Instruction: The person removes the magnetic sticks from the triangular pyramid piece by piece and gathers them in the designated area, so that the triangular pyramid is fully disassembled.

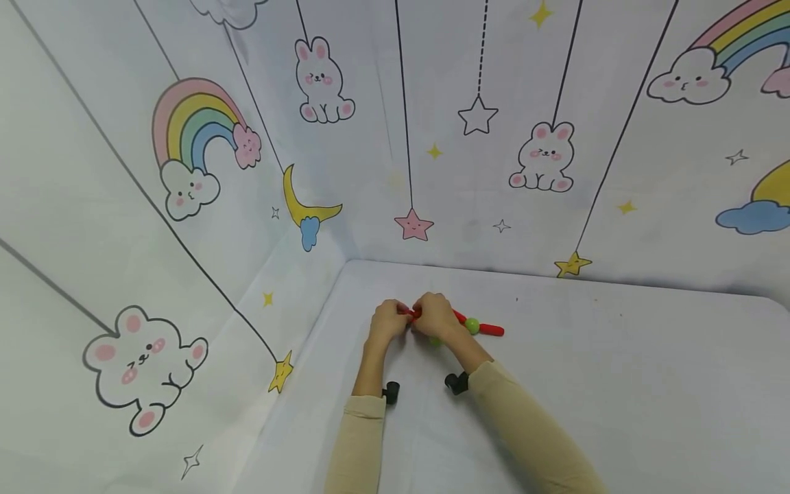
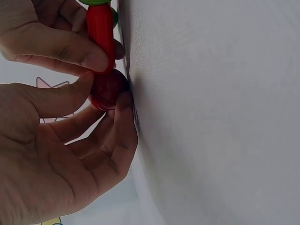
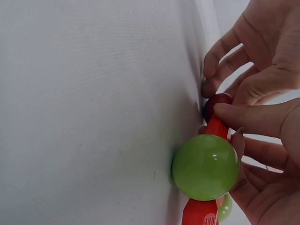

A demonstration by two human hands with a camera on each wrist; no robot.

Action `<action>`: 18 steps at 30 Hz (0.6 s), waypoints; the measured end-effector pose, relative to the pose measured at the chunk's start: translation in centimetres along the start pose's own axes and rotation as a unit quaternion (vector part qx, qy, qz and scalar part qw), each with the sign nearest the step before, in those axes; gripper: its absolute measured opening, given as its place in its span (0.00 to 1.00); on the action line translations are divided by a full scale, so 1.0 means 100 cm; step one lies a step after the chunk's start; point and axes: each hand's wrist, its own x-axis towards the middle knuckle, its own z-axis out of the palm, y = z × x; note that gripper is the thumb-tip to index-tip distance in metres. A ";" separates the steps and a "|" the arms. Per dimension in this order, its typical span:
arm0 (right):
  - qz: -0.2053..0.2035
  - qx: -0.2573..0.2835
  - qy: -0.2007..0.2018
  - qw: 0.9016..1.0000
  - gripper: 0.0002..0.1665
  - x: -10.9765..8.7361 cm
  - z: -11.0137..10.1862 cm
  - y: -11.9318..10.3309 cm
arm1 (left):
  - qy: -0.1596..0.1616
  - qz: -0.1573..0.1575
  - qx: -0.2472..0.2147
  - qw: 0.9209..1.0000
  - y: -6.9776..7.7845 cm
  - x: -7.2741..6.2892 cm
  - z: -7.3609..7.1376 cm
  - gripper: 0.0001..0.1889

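Note:
My left hand [image 1: 389, 321] pinches a dark red ball [image 2: 109, 89] between its thumb and fingers, close over the white table. Just beside it, my right hand [image 1: 437, 317] grips a short red rod [image 2: 101, 35] with thumb and fingers. One end of the rod meets the ball; at its other end is a shiny green ball [image 3: 206, 168], with another red rod [image 3: 200, 214] running on beyond it. A second green ball [image 3: 226, 207] shows partly hidden behind. In the head view, a green ball [image 1: 472, 325] and a red rod [image 1: 492, 330] stick out to the right of my right hand.
The white table [image 1: 617, 384] stretches away to the right. A cloth wall [image 1: 370, 171] printed with bunnies, rainbows and stars rises behind and to the left. Black wrist cameras [image 1: 457, 383] sit at both wrists.

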 end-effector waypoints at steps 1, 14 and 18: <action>0.001 0.000 -0.002 1.000 0.21 -0.001 0.000 0.000 | -0.002 0.001 0.000 1.000 0.000 0.000 0.000 0.09; 0.042 0.031 -0.029 0.998 0.23 -0.009 -0.012 0.007 | 0.052 -0.018 0.022 0.998 -0.008 0.015 -0.019 0.13; 0.042 0.034 -0.025 0.998 0.22 -0.013 -0.012 0.009 | 0.044 -0.008 0.025 0.999 -0.004 0.024 -0.019 0.13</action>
